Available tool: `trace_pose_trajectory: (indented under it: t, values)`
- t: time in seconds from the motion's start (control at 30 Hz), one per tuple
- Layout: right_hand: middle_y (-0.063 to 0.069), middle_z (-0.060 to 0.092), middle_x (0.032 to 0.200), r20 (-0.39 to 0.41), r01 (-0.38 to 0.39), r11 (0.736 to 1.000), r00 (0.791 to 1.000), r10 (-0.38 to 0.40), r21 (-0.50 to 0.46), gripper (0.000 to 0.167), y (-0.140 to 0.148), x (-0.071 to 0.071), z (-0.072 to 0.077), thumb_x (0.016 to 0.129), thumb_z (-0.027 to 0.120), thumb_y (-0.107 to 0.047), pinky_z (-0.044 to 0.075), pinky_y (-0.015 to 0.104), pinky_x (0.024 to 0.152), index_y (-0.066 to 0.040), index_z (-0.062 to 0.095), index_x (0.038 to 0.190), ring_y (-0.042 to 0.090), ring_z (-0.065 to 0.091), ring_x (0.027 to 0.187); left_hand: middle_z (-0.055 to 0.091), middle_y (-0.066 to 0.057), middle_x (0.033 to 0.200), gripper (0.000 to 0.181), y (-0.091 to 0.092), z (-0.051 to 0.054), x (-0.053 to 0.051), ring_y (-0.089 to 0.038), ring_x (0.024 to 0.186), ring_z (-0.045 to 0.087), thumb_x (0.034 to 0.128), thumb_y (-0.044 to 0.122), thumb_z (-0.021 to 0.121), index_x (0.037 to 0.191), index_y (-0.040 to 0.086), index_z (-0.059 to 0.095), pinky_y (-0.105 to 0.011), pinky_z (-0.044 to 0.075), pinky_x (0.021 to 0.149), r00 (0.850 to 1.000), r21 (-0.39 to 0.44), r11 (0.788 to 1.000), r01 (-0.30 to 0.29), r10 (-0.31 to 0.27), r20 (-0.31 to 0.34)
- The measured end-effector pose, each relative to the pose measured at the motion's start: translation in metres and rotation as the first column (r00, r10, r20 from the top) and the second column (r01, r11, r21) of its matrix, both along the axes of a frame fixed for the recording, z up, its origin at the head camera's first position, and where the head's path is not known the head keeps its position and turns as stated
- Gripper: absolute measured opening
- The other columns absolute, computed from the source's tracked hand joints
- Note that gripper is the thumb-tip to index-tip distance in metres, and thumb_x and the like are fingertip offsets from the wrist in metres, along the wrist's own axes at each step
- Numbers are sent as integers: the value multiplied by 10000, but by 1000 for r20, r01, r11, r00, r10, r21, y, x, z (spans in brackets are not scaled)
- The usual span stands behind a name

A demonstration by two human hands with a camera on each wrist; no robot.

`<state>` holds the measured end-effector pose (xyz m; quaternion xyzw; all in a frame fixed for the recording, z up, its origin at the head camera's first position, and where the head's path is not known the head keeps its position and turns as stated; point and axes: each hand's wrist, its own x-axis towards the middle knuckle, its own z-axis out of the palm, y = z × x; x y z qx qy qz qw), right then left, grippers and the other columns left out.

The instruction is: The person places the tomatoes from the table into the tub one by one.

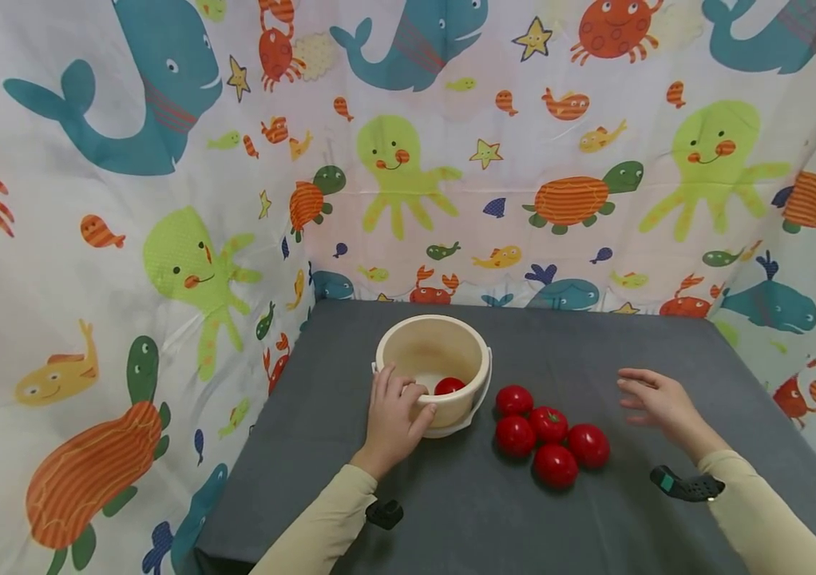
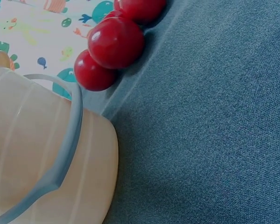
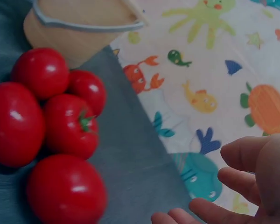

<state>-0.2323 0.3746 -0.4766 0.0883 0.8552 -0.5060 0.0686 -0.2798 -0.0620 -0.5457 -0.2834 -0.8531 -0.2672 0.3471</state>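
A cream bucket (image 1: 453, 410) with a pale handle stands upright on the table, one red tomato (image 1: 449, 386) visible inside it. My left hand (image 1: 395, 419) grips the near left rim, fingers over the edge and thumb on the outside. Several red tomatoes (image 1: 548, 424) lie clustered to the right of the bucket; one shows a green stem (image 3: 86, 122) in the right wrist view. Right of that cluster my right hand (image 1: 667, 407) hovers above the table, fingers loosely extended and holding nothing. The left wrist view shows the bucket's side, but not the left hand.
A dark grey cloth covers the table (image 1: 523, 527). Behind it and along both sides hangs a white curtain (image 1: 451, 263) printed with sea animals. Dark bands (image 1: 687, 484) are worn on both wrists.
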Motion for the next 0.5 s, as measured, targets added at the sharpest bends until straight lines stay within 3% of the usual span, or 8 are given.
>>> trace_pose_trajectory:
  t: [0.2, 0.3, 0.37, 0.5]
  values:
    - [382, 306, 1567, 68, -13, 1000, 998, 14, -18, 647, -5, 4, -30, 1085, 416, -386, 609, 500, 897, 78, 319, 1525, 543, 519, 1315, 618, -99, 1070, 250, 0, 0, 1, -421, 1349, 465, 916, 368, 624, 977, 132, 682, -712, 316, 1144, 999, -10, 1000, -8, 8, 33]
    - [368, 334, 1561, 86, -27, 999, 996, 29, -28, 634, -8, 6, -41, 1081, 440, -367, 606, 516, 891, 76, 334, 1522, 534, 543, 1289, 621, -98, 1071, 241, 1, -1, 1, -416, 1351, 465, 914, 362, 626, 978, 136, 681, -720, 325, 1135, 999, -14, 1000, -16, 16, 34]
    - [359, 388, 1535, 92, -31, 999, 995, 34, -38, 628, -10, 6, -48, 1072, 469, -355, 609, 514, 874, 77, 352, 1513, 474, 616, 1218, 622, -96, 1067, 232, 1, -1, 1, -412, 1348, 468, 909, 356, 632, 977, 140, 681, -723, 332, 1128, 999, -15, 1000, -20, 20, 27]
    - [298, 581, 1386, 105, -23, 997, 994, 30, -67, 622, -14, 7, -56, 1044, 542, -327, 619, 482, 814, 82, 384, 1485, 236, 709, 1018, 620, -93, 1065, 234, 1, 1, 1, -415, 1345, 471, 914, 363, 629, 974, 143, 679, -719, 331, 1131, 999, -17, 1000, -17, 18, 26]
